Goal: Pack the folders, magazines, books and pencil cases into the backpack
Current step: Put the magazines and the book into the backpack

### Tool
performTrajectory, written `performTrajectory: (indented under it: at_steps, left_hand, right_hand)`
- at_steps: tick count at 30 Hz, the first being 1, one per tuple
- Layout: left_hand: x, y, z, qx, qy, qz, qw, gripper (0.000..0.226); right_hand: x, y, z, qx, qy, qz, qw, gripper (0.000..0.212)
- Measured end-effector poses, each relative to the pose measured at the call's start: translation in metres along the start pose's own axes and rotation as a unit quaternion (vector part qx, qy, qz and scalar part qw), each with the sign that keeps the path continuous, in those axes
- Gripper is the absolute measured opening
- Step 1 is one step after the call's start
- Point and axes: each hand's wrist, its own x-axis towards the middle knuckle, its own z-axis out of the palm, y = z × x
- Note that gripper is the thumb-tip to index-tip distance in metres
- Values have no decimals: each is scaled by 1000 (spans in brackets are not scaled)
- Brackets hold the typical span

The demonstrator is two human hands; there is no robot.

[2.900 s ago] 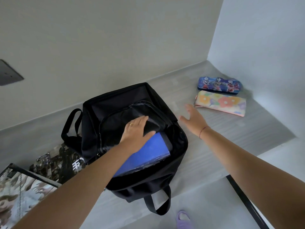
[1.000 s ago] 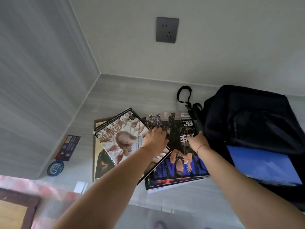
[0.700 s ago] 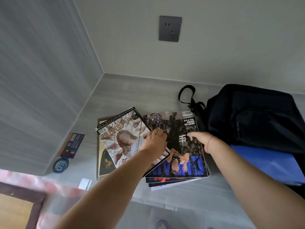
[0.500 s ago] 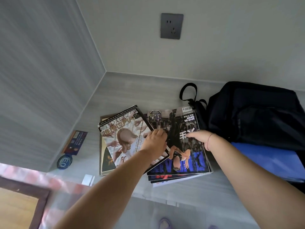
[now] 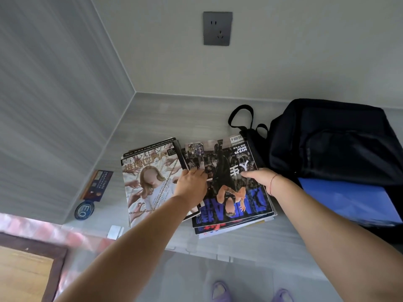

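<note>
My view has swung left off the backpack (image 5: 327, 144), where about three seconds back my left hand (image 5: 192, 184) pressed on the bag and my right hand (image 5: 259, 177) reached toward the pencil cases. Those cases are now out of frame to the right, and I judge them still unpacked. Both hands have come to the reading matter on the worktop (image 5: 170, 118), left of the bag. In the last second the pale magazine (image 5: 148, 188) has been squared up, so the brown book that showed under it is covered. The right hand has slid from the far right corner of the basketball magazine (image 5: 229, 192) onto its cover. I read this as gathering the magazines to lift next. The blue folder (image 5: 344, 199) already sticks out of the bag's near opening, so that part looks done. The left hand sits knuckles up at the seam where the two covers overlap, with its fingertips hidden, so I cannot tell whether it grips an edge. One straight digit of the right hand lies on the cover and the rest are hidden at the magazine's right edge, so I cannot tell that grip either. The pile (image 5: 235, 227) under the basketball magazine shows only its edges, the count is unclear, and the bag's right side is cut off
</note>
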Motion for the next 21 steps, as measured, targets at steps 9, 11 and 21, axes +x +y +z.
performTrajectory:
  at_steps: [9,11,21]
  left_hand:
    - [7,29,-11,-88,-93,-195,972,54]
    - [14,38,-18,-171,-146,-248,942,65]
    - [27,39,-22,-463,-51,-410,784,90]
  right_hand:
    - [-4,5,6,-50,25,-77,995,60]
    - [-2,9,3,-38,7,-90,995,57]
    - [-6,23,-44,162,-73,-173,969,30]
